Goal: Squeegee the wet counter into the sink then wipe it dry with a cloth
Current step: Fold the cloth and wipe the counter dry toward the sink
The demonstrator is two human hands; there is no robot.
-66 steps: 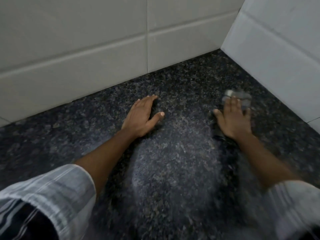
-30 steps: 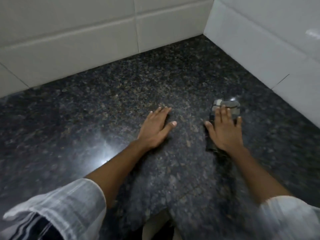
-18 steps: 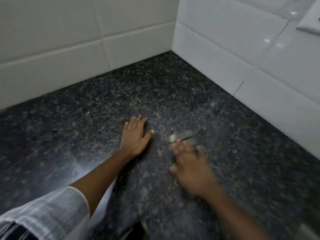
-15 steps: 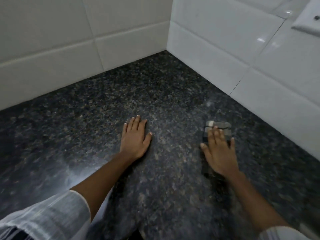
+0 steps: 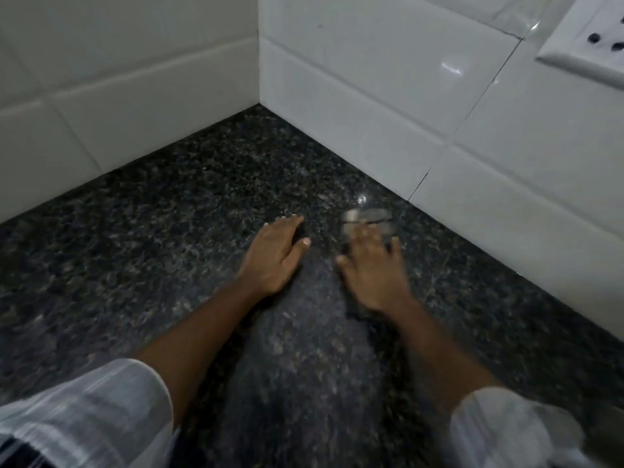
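The counter (image 5: 141, 251) is dark speckled granite running into a tiled corner. My right hand (image 5: 371, 271) is blurred with motion and presses flat on a small dark grey cloth (image 5: 368, 219); only the cloth's far edge shows past the fingertips. My left hand (image 5: 273, 255) lies flat on the stone a short way to the left, fingers together and thumb out, holding nothing. A paler, streaked patch of counter (image 5: 304, 366) lies between my forearms. No squeegee or sink is in view.
White tiled walls (image 5: 354, 96) close the counter at the back and on the right, meeting in a corner. A white electrical socket plate (image 5: 587, 38) sits on the right wall at the top right. My striped sleeves fill the bottom corners.
My right hand with the cloth has swept back and forth on the counter and is now closer to my left hand. The view has turned, bringing the wall socket into sight.
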